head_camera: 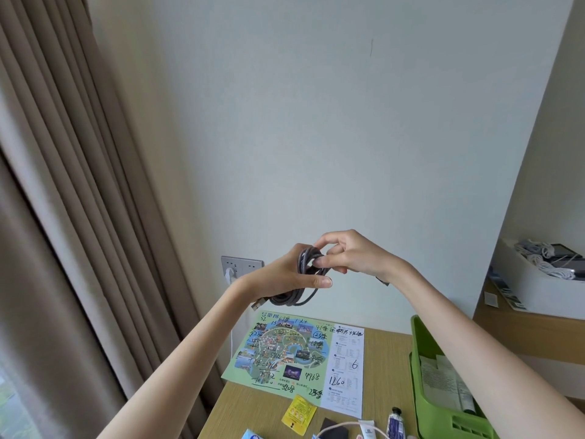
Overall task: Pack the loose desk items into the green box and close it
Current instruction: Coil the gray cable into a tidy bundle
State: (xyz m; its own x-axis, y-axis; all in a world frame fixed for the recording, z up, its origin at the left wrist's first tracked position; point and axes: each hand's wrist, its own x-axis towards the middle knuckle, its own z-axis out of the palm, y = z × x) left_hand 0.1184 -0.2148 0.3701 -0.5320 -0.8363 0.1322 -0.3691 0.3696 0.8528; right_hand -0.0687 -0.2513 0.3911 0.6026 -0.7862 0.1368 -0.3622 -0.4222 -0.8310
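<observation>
Above the surface (386,359), in mid-air in front of the wall, you've got a grey braided cable coil (304,261) in both hands. Your left hand (286,274) grips the coil from the left, w/ the thumb laid across the front of the loops. Your right hand (351,253) pinches the top strands betw. thumb & forefinger, w/ the other fingers curled. The hands are close together, both clamped on the coil. The lower loops hang under them, & a USB plug (258,304) sticks out below your left wrist.

The green box (421,340) sits at the right edge of the surface, open, w/ printed papers (443,378) inside. A scribbled-on map (285,353) lies flat at the back left, w/ a yellow packet (299,413) just in front of it. A dark-capped tube (395,423) lies near the box.

A wall socket (242,264) w/ a white charger (231,275) shows behind your left wrist. A white box (531,286) of white cords sits on the shelf at right.
</observation>
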